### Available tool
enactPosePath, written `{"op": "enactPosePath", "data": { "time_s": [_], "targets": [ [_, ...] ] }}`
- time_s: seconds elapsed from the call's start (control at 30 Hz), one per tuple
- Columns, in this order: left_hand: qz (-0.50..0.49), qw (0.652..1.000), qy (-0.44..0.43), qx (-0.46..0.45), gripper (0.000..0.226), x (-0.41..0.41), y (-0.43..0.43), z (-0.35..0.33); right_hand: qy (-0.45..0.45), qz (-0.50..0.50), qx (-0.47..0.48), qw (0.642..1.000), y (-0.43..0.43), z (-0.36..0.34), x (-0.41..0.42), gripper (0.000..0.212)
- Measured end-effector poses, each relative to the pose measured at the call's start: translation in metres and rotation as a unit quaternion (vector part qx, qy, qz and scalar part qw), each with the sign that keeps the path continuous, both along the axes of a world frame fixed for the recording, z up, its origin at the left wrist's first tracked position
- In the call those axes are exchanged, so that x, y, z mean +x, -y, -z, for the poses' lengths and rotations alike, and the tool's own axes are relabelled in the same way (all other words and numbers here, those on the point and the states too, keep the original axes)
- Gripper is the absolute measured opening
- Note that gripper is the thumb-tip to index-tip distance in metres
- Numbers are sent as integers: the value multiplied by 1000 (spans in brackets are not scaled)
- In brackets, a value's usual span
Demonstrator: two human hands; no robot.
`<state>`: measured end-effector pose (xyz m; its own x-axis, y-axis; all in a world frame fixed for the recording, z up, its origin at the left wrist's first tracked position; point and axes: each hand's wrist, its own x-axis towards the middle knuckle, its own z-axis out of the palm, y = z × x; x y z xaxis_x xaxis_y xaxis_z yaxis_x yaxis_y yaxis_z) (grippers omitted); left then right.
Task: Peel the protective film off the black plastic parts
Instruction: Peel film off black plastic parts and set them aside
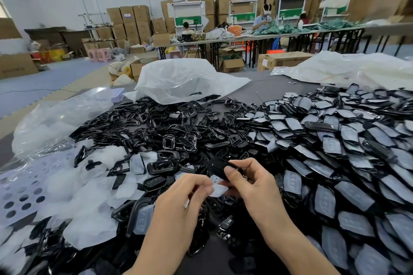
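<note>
Cardboard cartons (134, 20) line the far wall of a workshop where a grey work table (274, 89) is buried in small black pieces around a crumpled white plastic sack (185, 80). Directly in front of the sack, at the table's near edge, a worker's right hand (252, 187) curls its fingers and thumb round a rounded black plastic part (215, 168). The left hand (185, 198) pinches a flap of translucent white protective film (218, 187) between thumb and forefinger, the other fingers loosely bent. The film looks partly lifted, one end apparently clinging to the part's underside, so this piece seems midway through its peel. To the right of the sack spreads a large heap of film-covered black parts (335, 152), dull grey on top and evidently waiting their turn. Just in front of the sack lies a tangle of glossy bare black frames (167, 127), and to its front left a drift of discarded white films (89, 196), suggesting a good share is done. By the look of the two heaps, at least as much work remains.
</note>
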<state>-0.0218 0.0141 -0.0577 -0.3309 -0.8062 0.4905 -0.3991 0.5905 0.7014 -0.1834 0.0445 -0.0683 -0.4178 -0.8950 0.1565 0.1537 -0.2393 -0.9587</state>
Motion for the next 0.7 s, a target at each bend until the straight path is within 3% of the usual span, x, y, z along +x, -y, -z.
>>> {"op": "enactPosePath", "data": {
  "time_s": [0.13, 0.33, 0.5, 0.7],
  "targets": [
    [-13, 995, -70, 74, 34, -2, 3, 2, 80, -64, 11, 995, -1, -3, 6, 9],
    [6, 991, -89, 97, 18, 4, 1, -4, 77, -56, 18, 995, -2, -6, 5, 11],
    [-4, 991, -114, 73, 23, 2, 3, -4, 64, -91, 28, 993, -5, -7, 9, 4],
    [-12, 988, -142, 61, 20, 2, 4, 0, 20, -103, 23, 994, -7, -10, 15, 10]
  ]
}}
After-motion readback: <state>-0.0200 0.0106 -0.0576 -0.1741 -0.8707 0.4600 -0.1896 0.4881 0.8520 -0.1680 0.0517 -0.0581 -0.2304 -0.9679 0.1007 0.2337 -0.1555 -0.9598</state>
